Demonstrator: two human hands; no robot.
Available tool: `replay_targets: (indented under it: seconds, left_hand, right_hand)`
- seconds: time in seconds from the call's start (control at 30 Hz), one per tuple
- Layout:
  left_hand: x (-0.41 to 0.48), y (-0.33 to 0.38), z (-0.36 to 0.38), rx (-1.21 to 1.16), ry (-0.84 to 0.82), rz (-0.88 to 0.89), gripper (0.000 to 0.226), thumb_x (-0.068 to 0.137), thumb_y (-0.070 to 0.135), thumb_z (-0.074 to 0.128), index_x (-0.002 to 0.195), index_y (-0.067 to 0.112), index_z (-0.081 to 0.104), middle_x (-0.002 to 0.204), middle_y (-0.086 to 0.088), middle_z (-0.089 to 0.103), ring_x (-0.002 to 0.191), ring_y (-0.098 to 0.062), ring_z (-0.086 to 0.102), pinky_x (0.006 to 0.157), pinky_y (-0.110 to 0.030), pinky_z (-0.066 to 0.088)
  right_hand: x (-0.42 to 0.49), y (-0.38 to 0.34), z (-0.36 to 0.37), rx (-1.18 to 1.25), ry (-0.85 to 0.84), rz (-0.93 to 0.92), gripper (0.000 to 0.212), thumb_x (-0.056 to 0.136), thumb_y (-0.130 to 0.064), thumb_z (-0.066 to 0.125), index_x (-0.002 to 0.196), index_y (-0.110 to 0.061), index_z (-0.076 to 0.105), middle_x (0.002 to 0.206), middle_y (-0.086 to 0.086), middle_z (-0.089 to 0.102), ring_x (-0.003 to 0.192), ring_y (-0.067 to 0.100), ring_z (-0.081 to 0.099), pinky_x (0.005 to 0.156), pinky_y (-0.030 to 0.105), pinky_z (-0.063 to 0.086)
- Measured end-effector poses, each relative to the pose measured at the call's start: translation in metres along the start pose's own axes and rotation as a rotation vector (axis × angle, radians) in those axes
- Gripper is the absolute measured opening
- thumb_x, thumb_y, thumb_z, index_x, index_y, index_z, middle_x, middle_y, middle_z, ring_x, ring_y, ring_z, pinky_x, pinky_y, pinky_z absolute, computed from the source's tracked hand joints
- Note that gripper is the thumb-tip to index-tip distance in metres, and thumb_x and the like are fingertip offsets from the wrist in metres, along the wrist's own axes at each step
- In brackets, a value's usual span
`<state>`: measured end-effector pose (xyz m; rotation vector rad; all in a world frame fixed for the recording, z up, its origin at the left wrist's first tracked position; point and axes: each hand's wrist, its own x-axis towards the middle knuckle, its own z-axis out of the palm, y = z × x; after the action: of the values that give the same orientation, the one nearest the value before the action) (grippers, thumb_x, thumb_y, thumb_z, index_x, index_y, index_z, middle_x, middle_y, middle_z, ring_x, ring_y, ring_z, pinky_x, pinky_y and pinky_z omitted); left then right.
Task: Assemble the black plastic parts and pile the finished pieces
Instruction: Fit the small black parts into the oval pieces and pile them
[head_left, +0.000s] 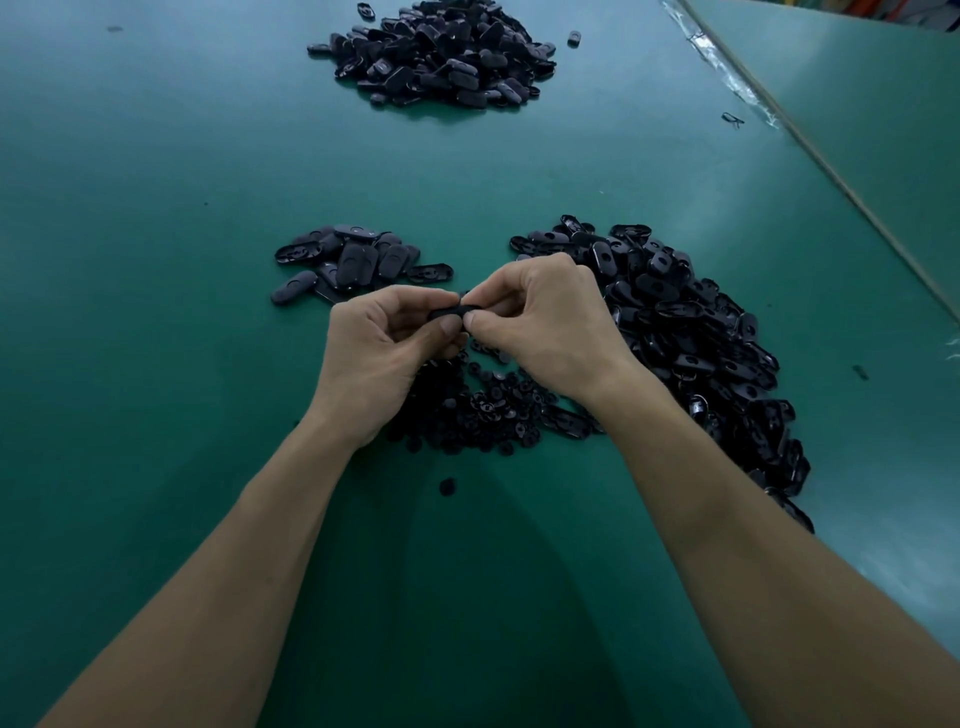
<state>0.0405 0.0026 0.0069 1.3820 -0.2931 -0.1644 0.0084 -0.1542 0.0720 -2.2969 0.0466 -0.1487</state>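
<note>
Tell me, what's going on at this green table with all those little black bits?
A person is fitting small plastic parts together at the green table. The left hand and right hand both pinch one black oval plastic piece above a heap of tiny black round inserts. A large pile of black oval shells lies to the right, a small pile of closed oval pieces, probably finished, to the left, and a bigger pile farther back.

Green matte tabletop (156, 208), dim, pale sheen beyond the right hand (545, 322); taped seam (727, 75) far right of it; 2nd green surface (857, 130) past that.
</note>
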Motion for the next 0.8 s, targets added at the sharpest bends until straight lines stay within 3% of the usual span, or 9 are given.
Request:
replay_targets:
  seconds: [0.17, 0.27, 0.4, 0.6, 0.8]
  left_hand:
    - [0.000, 0.000, 0.001, -0.035, 0.037, 0.000, 0.018, 0.083, -0.001, 0.073, 0.094, 0.014, 0.072, 0.083, 0.001, 0.078, 0.074, -0.011, 0.072, 0.072, -0.022, 0.059]
    - [0.001, 0.000, 0.002, -0.057, 0.083, -0.005, 0.019, 0.084, -0.004, 0.072, 0.095, 0.013, 0.072, 0.081, 0.001, 0.077, 0.071, -0.010, 0.072, 0.070, -0.020, 0.058]
    - [0.001, 0.001, 0.001, -0.126, 0.112, -0.011, 0.016, 0.084, -0.003, 0.072, 0.097, 0.007, 0.072, 0.084, -0.003, 0.077, 0.076, -0.015, 0.072, 0.073, -0.023, 0.058]
    - [0.001, 0.002, 0.000, -0.114, 0.118, -0.005, 0.013, 0.090, -0.003, 0.068, 0.100, 0.003, 0.071, 0.085, -0.003, 0.078, 0.076, -0.013, 0.072, 0.071, -0.021, 0.057]
    - [0.002, 0.001, 0.000, -0.080, 0.116, -0.004, 0.017, 0.093, -0.003, 0.063, 0.098, 0.009, 0.074, 0.090, -0.004, 0.078, 0.084, -0.019, 0.073, 0.076, -0.024, 0.058]
  right_hand:
    - [-0.003, -0.001, 0.005, -0.002, 0.078, 0.003, 0.015, 0.083, -0.012, 0.076, 0.097, -0.016, 0.079, 0.074, -0.016, 0.068, 0.071, -0.011, 0.066, 0.068, 0.005, 0.051]
    - [-0.009, -0.002, 0.015, -0.065, 0.172, -0.024, 0.018, 0.086, -0.016, 0.075, 0.104, -0.018, 0.077, 0.087, -0.006, 0.071, 0.079, 0.003, 0.068, 0.080, 0.023, 0.057]
    - [-0.016, -0.008, 0.028, -0.192, 0.275, -0.113, 0.012, 0.091, -0.017, 0.071, 0.101, -0.015, 0.077, 0.096, 0.002, 0.064, 0.092, 0.019, 0.062, 0.081, 0.038, 0.055]
    - [-0.021, -0.010, 0.042, -0.154, 0.286, -0.103, 0.020, 0.095, -0.013, 0.064, 0.110, -0.011, 0.076, 0.100, 0.006, 0.065, 0.096, 0.022, 0.063, 0.087, 0.040, 0.053]
    - [-0.012, -0.010, 0.044, 0.032, 0.270, 0.025, 0.010, 0.089, -0.008, 0.070, 0.094, -0.015, 0.075, 0.093, 0.003, 0.068, 0.084, 0.016, 0.069, 0.084, 0.035, 0.058]
